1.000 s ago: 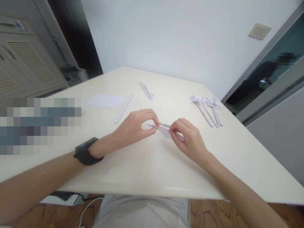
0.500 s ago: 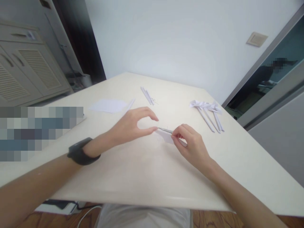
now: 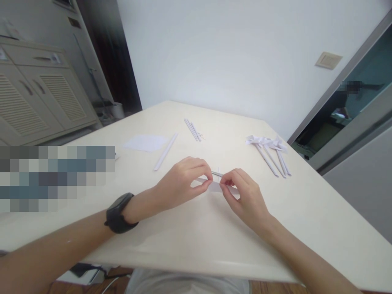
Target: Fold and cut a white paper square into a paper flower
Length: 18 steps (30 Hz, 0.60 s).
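Home room with louvred cabinet [image 3: 45, 90]

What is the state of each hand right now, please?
Left hand: closed, pinching the paper.
Right hand: closed, holding the paper and a slim metallic tool.

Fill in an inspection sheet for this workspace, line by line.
Surface: cream table, pale and smooth-looking.
Job's things: white paper piece spanning both hands; slim metal tool along its far side.
Clutter: flat paper, long paper roll, thin rolls with small scraps beside them, folded paper bundle with rolls at right; blurred-out area at left, unreadable.
Left hand: thumb and finger pinching the paper.
Right hand: pinching the paper and apparently the tool.
Cables: dark cable and white cable, below the table's near edge.
Surroundings: wall, switch, louvred cabinet.
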Available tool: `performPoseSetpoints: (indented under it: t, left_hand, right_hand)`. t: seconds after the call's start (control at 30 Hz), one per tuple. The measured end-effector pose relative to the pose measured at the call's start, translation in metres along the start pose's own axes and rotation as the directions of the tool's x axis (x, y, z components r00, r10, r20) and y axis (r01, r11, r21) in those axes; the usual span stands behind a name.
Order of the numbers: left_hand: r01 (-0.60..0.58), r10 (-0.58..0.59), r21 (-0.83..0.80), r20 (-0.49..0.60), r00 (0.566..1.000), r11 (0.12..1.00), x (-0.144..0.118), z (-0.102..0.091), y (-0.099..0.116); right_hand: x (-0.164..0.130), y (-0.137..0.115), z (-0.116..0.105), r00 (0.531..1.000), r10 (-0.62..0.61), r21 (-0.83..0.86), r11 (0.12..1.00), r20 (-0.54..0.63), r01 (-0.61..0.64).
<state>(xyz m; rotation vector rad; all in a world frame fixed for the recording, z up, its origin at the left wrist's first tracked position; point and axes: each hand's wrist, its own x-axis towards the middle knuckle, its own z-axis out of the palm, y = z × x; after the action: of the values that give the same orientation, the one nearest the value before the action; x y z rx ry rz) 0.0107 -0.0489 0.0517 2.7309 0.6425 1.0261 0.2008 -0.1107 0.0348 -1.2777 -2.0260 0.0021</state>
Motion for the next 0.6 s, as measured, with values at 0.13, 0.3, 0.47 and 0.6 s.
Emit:
performPoseSetpoints:
  t: [0.13, 0.3, 0.47, 0.6]
  left_hand:
    - [-0.031, 0.031, 0.003, 0.005, 1.000, 1.000, -0.0019, 0.0050, 0.0029]
    - [-0.060, 0.060, -0.014, 0.015, 0.998, 0.998, -0.0039, 0.0092, 0.0035]
    - [-0.068, 0.068, 0.006, 0.001, 0.998, 0.998, -0.0023, 0.0066, 0.0021]
    - [-0.062, 0.064, 0.047, -0.045, 0.997, 0.997, 0.0014, 0.0002, -0.0019]
  right_hand:
    - [-0.0013, -0.0019, 0.0027, 1.000, -0.009, 0.007, 1.000, 0.012, 0.009]
    - [-0.0024, -0.0037, 0.0046, 0.999, -0.025, 0.006, 1.000, 0.025, 0.024]
    - [-0.0011, -0.0038, 0.0033, 0.999, -0.045, 0.000, 0.999, 0.031, 0.045]
    - [0.0028, 0.0031, -0.0010, 1.000, -0.031, -0.022, 0.999, -0.003, 0.031]
